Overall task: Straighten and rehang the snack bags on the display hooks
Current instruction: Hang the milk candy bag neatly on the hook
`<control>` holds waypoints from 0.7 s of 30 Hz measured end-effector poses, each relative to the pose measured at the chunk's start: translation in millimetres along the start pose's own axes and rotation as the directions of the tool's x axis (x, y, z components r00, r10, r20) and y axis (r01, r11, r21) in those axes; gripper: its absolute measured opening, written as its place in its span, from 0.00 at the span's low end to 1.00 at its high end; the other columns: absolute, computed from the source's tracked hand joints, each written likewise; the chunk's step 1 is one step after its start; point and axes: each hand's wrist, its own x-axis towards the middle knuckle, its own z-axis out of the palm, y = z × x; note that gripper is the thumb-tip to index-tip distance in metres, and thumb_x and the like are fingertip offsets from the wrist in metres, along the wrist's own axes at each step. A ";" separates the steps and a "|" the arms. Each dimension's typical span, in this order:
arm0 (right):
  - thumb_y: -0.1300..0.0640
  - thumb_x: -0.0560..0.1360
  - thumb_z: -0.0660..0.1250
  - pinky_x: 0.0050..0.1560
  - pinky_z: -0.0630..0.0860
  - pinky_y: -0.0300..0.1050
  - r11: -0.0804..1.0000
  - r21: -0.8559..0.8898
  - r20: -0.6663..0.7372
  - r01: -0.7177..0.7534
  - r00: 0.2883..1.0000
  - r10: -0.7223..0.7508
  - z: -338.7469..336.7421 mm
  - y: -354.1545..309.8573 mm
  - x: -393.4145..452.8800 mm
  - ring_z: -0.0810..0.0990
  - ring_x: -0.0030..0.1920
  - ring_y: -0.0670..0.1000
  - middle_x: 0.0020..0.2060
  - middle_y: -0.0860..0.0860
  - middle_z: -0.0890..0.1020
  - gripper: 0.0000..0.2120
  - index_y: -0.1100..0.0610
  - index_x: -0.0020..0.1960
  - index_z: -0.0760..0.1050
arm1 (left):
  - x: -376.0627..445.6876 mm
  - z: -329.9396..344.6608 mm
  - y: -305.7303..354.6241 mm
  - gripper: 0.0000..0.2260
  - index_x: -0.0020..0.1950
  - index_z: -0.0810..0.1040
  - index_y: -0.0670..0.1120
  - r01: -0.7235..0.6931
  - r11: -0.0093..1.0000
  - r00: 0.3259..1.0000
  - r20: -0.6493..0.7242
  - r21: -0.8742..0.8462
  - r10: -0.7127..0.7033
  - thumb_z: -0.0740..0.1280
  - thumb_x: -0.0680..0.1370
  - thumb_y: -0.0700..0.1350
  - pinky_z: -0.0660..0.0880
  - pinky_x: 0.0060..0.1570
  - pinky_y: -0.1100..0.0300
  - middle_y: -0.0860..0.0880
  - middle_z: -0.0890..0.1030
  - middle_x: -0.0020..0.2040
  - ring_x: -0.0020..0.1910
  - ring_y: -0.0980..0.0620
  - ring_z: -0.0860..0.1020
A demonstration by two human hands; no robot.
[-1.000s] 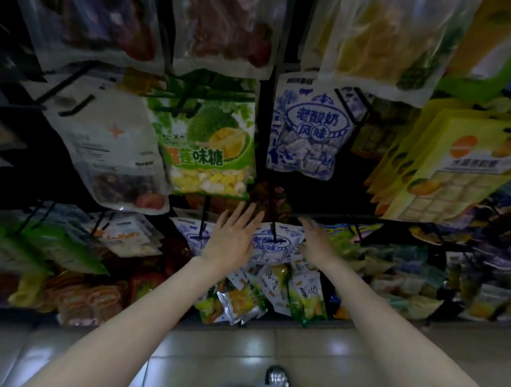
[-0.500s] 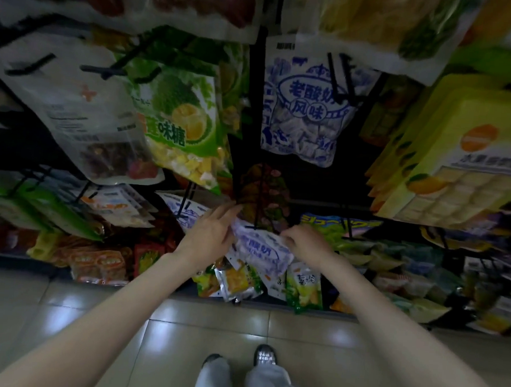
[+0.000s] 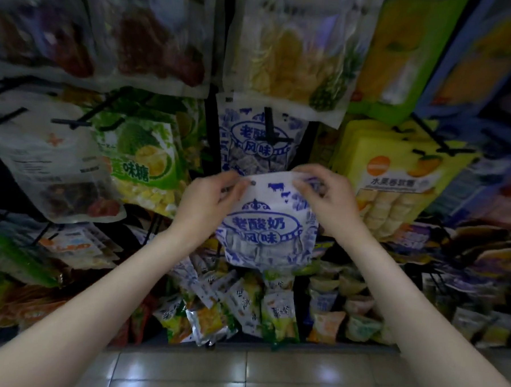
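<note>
We see 2 bare hands holding up a blue-and-white snack bag (image 3: 269, 223) in front of the display rack. The left hand (image 3: 211, 203) has its grip pinched on the bag's top left corner, and the right hand (image 3: 326, 197) has its grip pinched on the top right corner, so the top edge is stretched between them. A small hang hole sits near the left thumb. The bag carries blue cow figures and the characters 老酸奶 over 风味 inside an oval frame.

Just above it, a matching bag (image 3: 255, 143) hangs on a black hook (image 3: 271, 129), showing 老酸, 风 and 味. To the left we read 味糖 on a green durian bag (image 3: 143, 158). To the right, the print on a yellow box-style pack (image 3: 391, 176) is too blurred for us to read. Loose small packets (image 3: 242, 305) lie heaped on the low shelf, above the tiled floor (image 3: 239, 373).
</note>
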 end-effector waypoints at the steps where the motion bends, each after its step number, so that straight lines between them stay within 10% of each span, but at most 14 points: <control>1: 0.58 0.78 0.64 0.41 0.69 0.26 0.999 0.030 -0.061 0.020 0.998 -0.018 0.2 -5.8 -0.1 0.74 0.44 0.30 0.44 0.37 0.76 0.05 0.51 0.52 0.75 | 4.2 -5.6 8.9 0.10 0.47 0.80 0.45 -0.016 1.000 0.999 -0.035 0.023 0.017 0.62 0.79 0.48 0.68 0.31 0.72 0.56 0.79 0.38 0.36 0.63 0.76; 5: 0.61 0.78 0.64 0.36 0.67 0.26 0.989 0.087 -0.239 0.118 0.966 -0.094 0.3 -24.4 0.6 0.75 0.38 0.32 0.44 0.37 0.76 0.05 0.54 0.52 0.74 | 16.5 -17.7 30.3 0.11 0.42 0.80 0.47 -0.034 0.999 0.990 -0.138 0.019 0.037 0.63 0.78 0.51 0.64 0.26 0.71 0.56 0.79 0.33 0.25 0.65 0.73; 12: 0.59 0.78 0.63 0.34 0.68 0.25 0.998 0.058 -0.354 0.025 0.935 -0.002 0.3 -28.7 15.7 0.74 0.35 0.30 0.40 0.38 0.76 0.07 0.57 0.55 0.76 | 48.3 -14.8 41.5 0.12 0.57 0.80 0.43 0.018 0.991 0.980 -0.197 0.129 0.008 0.65 0.78 0.47 0.68 0.40 0.69 0.46 0.83 0.53 0.50 0.52 0.80; 21: 0.57 0.79 0.62 0.32 0.69 0.31 0.995 -0.030 -0.348 -0.100 0.934 0.083 4.6 -24.7 24.1 0.74 0.33 0.35 0.40 0.44 0.77 0.08 0.55 0.56 0.76 | 48.6 -11.3 44.9 0.11 0.57 0.80 0.42 0.014 0.998 0.977 -0.212 0.063 -0.001 0.65 0.77 0.42 0.68 0.43 0.71 0.44 0.81 0.55 0.49 0.49 0.80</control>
